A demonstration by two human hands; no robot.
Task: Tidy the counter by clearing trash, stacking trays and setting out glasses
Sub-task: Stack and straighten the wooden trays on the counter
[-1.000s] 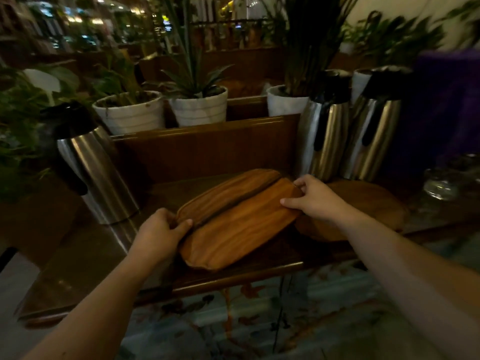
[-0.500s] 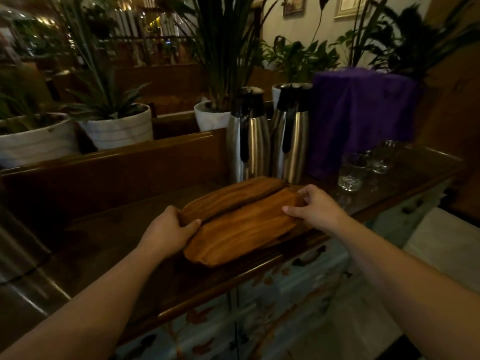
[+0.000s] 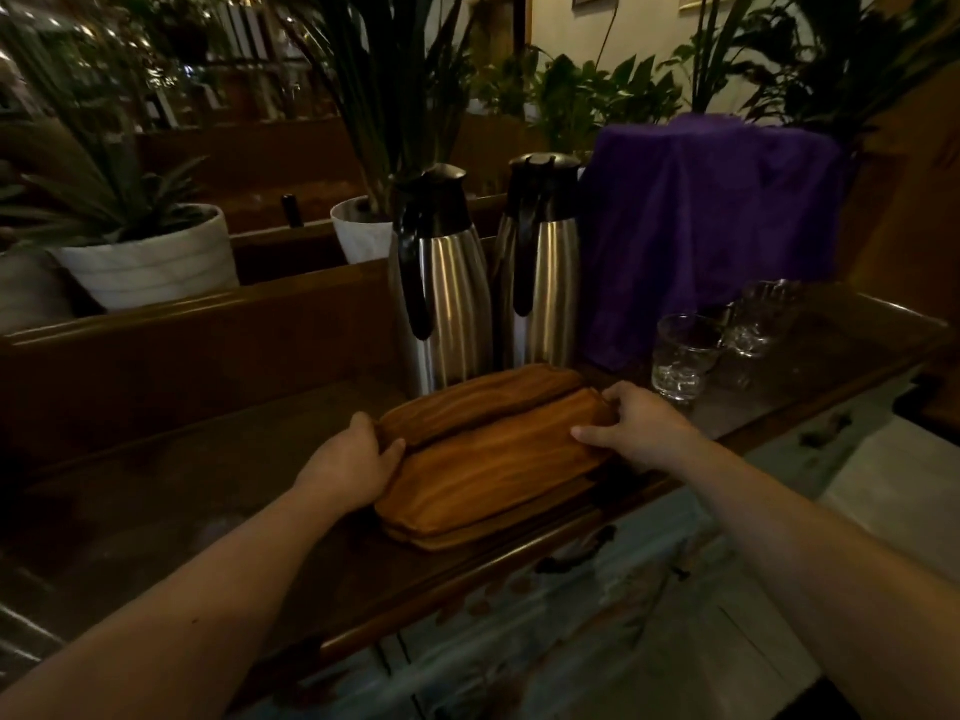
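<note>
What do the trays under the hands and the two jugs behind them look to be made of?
Trays: apparently wood with a smooth, warm-brown finish; grain streaks run lengthwise. Jugs: seemingly brushed stainless steel, showing vertical highlights, with black tops and handles, probably plastic.

Both hands, left [image 3: 349,464] and right [image 3: 638,424], curl closed, arms outstretched.

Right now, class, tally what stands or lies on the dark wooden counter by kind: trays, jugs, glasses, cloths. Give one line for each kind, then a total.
Oblong brown wooden trays, held at their ends by the left hand and right hand: 3
Steel vacuum jugs with black handles: 2
Clear drinking glasses: 2
Purple draped cloth: 1
Total: 8
</note>
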